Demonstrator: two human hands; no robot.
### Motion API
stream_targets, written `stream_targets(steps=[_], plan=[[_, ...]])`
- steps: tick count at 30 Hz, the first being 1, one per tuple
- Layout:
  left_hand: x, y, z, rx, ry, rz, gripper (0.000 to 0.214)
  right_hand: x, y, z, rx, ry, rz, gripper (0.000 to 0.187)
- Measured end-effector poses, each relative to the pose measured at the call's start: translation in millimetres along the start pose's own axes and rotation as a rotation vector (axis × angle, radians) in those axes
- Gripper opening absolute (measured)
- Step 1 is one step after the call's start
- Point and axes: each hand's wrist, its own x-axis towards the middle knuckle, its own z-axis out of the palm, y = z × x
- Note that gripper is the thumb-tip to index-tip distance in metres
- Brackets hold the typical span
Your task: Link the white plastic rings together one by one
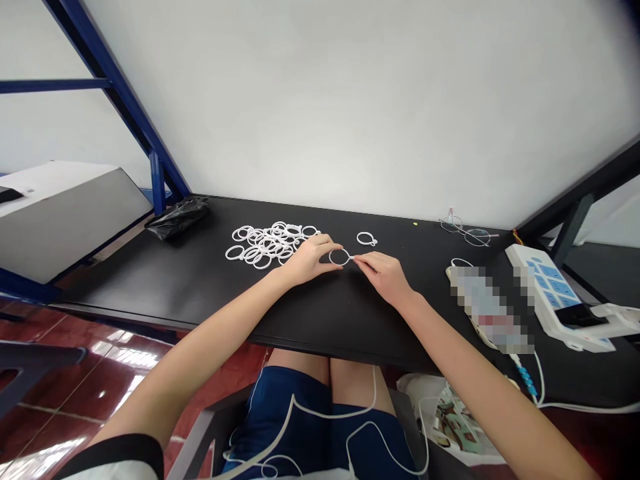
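Observation:
A thin white ring (339, 265) with a small tab on its right side is held just above the black table. My left hand (311, 260) grips the ring's left edge between thumb and fingers. At the right, my right hand (383, 272) pinches the small tab. Just left of my left hand lies a loose pile of white rings (270, 247) of the same sort, partly hidden behind that hand. One single white ring (367, 239) with a little knob lies by itself beyond my right hand.
A black plastic bag (177, 219) lies at the table's back left. Eyeglasses (465, 231) rest near the wall. To the right are a phone (483, 310), partly blurred out, and a white power strip (545, 287) with cables. A white cable (330, 415) crosses my lap.

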Motion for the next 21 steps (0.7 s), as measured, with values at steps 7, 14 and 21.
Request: stream_targets(steps=[7,14,21], plan=[[-0.3,-0.7,-0.3,-0.004,-0.023,-0.004,0.035,-1.2,0.9,0.5,0.014,-0.016,0.006,0.023],[2.2,-4.5,-1.0,-0.028,-0.008,0.01,0.035,-0.6,-0.9,4.1,0.05,0.037,0.038,0.021],[4.2,-3.2,-1.2,-0.055,0.019,0.043,0.037,1.1,-4.5,2.5,0.122,0.136,0.085,0.018]])
